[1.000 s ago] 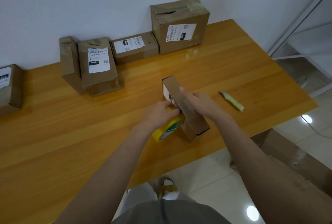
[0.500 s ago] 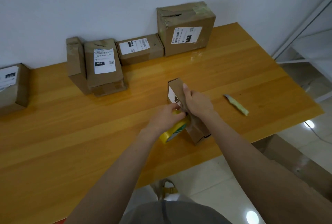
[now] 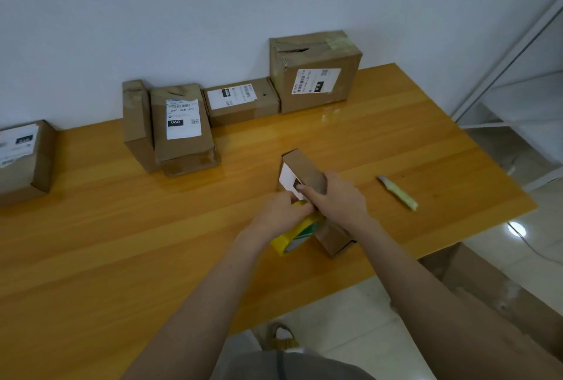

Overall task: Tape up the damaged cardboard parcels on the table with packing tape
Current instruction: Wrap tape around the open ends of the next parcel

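Observation:
A long narrow cardboard parcel (image 3: 304,171) with a white label lies near the front edge of the wooden table (image 3: 122,242). My right hand (image 3: 341,200) grips its top, thumb on the labelled side. My left hand (image 3: 280,212) holds a yellow roll of packing tape (image 3: 294,235) against the parcel's left side. The parcel's near end (image 3: 335,239) looks open. Where tape meets cardboard is hidden by my fingers.
Along the wall stand several more parcels: a big torn box (image 3: 315,70), a flat box (image 3: 242,101), two upright ones (image 3: 179,126), and one at far left (image 3: 24,160). A yellow-handled knife (image 3: 397,192) lies right of my hands. A white shelf frame (image 3: 518,75) stands at right.
My right hand slid back along the parcel's top toward me, and its thumb now presses the labelled side. My left hand keeps the tape roll at the same spot.

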`<action>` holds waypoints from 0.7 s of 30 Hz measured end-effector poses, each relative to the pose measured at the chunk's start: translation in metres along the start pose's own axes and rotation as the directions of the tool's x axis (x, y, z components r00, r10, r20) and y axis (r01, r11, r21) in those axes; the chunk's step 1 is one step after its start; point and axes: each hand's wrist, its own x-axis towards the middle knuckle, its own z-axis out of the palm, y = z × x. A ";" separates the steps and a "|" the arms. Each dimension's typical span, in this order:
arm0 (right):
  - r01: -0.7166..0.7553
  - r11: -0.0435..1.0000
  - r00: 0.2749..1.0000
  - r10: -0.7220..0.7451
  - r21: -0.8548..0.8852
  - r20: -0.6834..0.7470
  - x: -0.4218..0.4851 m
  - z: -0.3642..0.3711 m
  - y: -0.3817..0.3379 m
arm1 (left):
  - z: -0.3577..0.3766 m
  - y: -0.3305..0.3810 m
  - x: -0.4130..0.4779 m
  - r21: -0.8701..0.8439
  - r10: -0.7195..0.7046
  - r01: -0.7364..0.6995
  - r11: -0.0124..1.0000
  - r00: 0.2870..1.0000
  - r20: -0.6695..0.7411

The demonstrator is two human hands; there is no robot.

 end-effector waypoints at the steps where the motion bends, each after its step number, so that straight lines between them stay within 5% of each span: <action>1: 0.031 0.998 0.999 -0.032 0.053 0.021 0.001 -0.002 0.000 | -0.003 0.000 0.000 0.023 0.021 -0.021 1.000 1.000 0.005; 4: 0.093 0.972 0.992 -0.110 0.218 0.068 0.002 -0.005 -0.006 | -0.016 -0.002 -0.007 0.085 0.086 -0.088 0.992 0.996 0.030; 12: -0.015 0.950 0.978 -0.050 0.311 0.201 0.025 -0.002 0.005 | -0.042 -0.009 -0.033 -0.143 0.291 -0.274 0.951 0.949 0.117; 16: -0.074 0.966 0.985 0.032 0.246 0.171 0.033 -0.002 0.011 | -0.028 -0.009 -0.034 -0.294 0.226 -0.204 0.934 0.973 0.045; 21: -0.129 0.973 0.987 0.107 0.189 0.123 0.040 -0.001 0.017 | -0.013 -0.002 -0.024 -0.261 0.147 -0.157 0.953 0.987 -0.056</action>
